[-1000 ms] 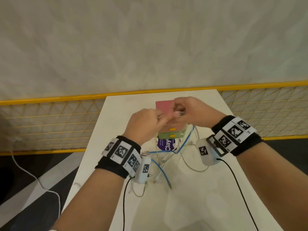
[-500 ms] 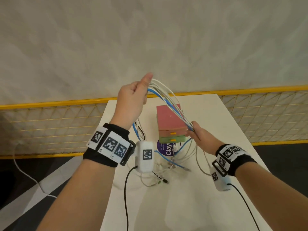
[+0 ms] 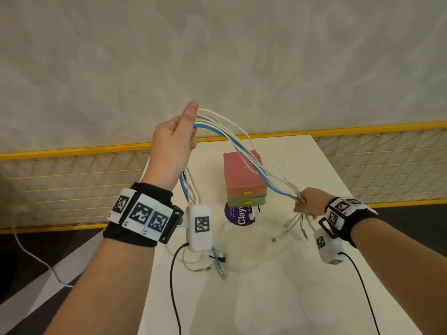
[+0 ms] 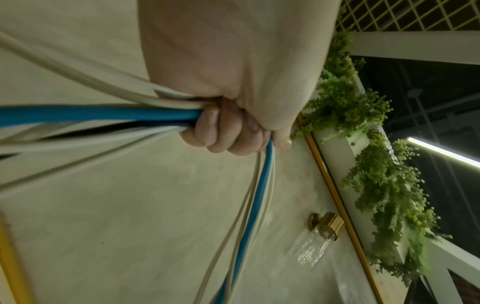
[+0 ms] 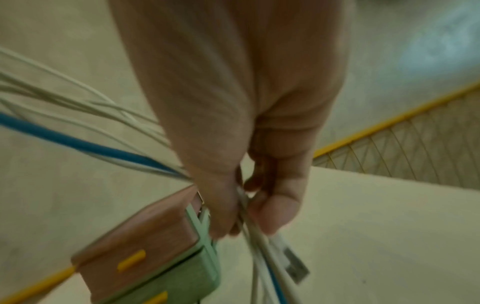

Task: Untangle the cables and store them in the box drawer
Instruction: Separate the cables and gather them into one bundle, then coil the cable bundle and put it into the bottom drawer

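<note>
A bundle of white cables and one blue cable arcs through the air between my two hands. My left hand is raised high at the left and grips the bundle, fingers curled round it. My right hand is low at the right of the drawer box and grips the same cables near their plugs. The box is pink over green with orange pulls, both drawers shut. Loose cable ends hang onto the white table.
A purple round label lies in front of the box. Yellow mesh fencing runs behind the table, with a pale wall above. Black leads from the wrist cameras trail over the table's near part. The table's left edge drops to a dark floor.
From close together over the box, my hands have drawn apart: the left rose up and left, the right dropped down and right, stretching the cable bundle between them.
</note>
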